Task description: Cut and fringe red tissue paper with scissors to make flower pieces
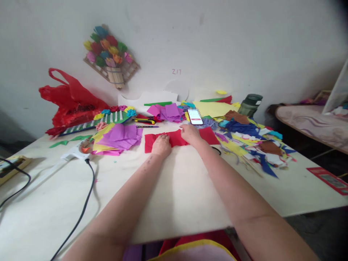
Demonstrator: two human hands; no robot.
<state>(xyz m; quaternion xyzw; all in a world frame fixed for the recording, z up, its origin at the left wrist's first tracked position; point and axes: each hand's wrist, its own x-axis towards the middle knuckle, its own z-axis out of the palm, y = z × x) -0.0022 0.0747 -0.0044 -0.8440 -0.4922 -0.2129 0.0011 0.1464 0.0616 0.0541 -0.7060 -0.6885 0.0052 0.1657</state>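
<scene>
A long strip of red crepe paper (176,138) lies flat across the table in front of me. My left hand (162,144) rests on its left part, palm down, with the fingers lying flat on the paper. Over the right part is my right hand (189,134), its index finger pointing left and the other fingers curled under and mostly hidden. Just behind the right hand, a phone (195,117) with a lit screen lies among paper scraps.
Purple sheets (122,136), a power strip (78,151) and its black cable (91,181) are on the left. A red bag (73,103) stands behind. Colourful scraps (255,139) spread on the right, near a green bottle (250,105). A utility knife (145,121) lies behind the strip.
</scene>
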